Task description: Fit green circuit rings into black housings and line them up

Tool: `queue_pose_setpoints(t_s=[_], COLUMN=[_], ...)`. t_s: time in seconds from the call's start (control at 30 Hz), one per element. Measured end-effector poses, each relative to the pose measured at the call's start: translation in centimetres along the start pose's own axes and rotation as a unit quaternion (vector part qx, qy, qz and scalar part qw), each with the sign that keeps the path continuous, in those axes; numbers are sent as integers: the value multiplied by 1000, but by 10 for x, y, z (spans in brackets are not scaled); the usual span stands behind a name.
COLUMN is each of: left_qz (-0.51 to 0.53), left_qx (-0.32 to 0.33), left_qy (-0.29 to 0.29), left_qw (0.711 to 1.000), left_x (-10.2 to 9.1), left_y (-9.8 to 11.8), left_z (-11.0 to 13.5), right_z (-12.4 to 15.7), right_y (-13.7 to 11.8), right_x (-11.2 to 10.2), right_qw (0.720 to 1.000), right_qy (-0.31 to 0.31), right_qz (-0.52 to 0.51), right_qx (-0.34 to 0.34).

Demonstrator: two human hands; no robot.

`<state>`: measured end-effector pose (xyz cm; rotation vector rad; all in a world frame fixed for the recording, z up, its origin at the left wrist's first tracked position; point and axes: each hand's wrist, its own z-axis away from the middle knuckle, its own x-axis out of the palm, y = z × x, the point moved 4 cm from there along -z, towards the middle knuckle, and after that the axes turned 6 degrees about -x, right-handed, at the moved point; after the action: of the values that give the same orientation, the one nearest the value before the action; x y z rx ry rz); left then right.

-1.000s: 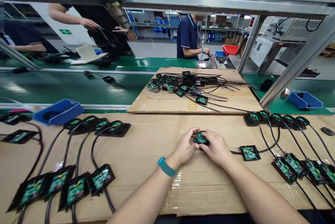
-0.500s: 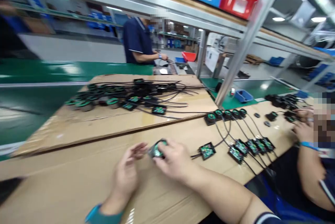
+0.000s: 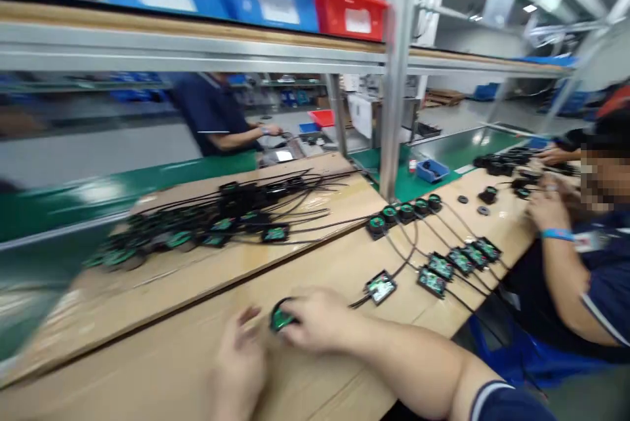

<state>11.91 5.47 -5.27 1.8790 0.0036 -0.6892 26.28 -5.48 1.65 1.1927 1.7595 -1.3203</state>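
My right hand [image 3: 315,324] is closed on a small round black part with a green face [image 3: 280,318], held just above the cardboard-covered bench [image 3: 162,368]. A black cable runs from it to a square green circuit board [image 3: 380,287] lying to its right. My left hand [image 3: 241,359] sits just left of the round part, fingers loosely curled and blurred, touching or nearly touching it. The whole view is smeared by head motion.
A row of similar cabled boards [image 3: 460,260] and round parts [image 3: 403,212] lies to the right. A raised cardboard sheet [image 3: 315,211] carries a pile of more units [image 3: 221,221]. A seated co-worker's hands [image 3: 546,208] work at the right. A metal post [image 3: 396,73] stands behind.
The view has swung to the right and upward, bringing the seated co-worker into sight. My left hand has loosened from the round part, which stays in my right hand.
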Motion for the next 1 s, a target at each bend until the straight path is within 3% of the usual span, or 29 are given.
queue_pose_setpoints(t_s=[0.07, 0.13, 0.23, 0.27, 0.33, 0.4, 0.53, 0.67, 0.77, 0.87, 1.0], left_qz=[-61, -118, -197, -223, -261, -294, -378, -482, -542, -568, -529], left_qx=[-23, -12, -77, -87, -95, -88, -67, -113, -135, -125, -72], left_qy=[-16, -88, -94, -128, -180, -208, -227, -197, -125, -65, -73], left_qw=[998, 989, 973, 963, 944, 929, 895, 846, 820, 811, 843], left_x=[13, 33, 40, 38, 24, 0, -71, -149, -187, -187, -145], left_y=[38, 70, 79, 76, 68, 59, 30, -4, -8, 4, 17], left_z=[13, 13, -14, -21, -29, -29, -37, -58, -62, -39, 29], right_z=[15, 24, 19, 16, 14, 16, 19, 16, 16, 18, 18], right_y=[12, 34, 76, 84, 91, 92, 87, 74, 63, 62, 76], right_x=[-18, -27, -33, -33, -35, -34, -20, 0, 17, 30, 44], right_qw=[994, 986, 970, 971, 971, 978, 991, 994, 995, 994, 991], right_qy=[97, 139, 203, 205, 207, 170, 48, 22, -17, -49, -77], right_qz=[-49, -91, -82, -68, -59, -62, -68, -77, -89, -91, -94], right_qx=[24, 35, 104, 103, 102, 105, 105, 74, 43, 35, 51])
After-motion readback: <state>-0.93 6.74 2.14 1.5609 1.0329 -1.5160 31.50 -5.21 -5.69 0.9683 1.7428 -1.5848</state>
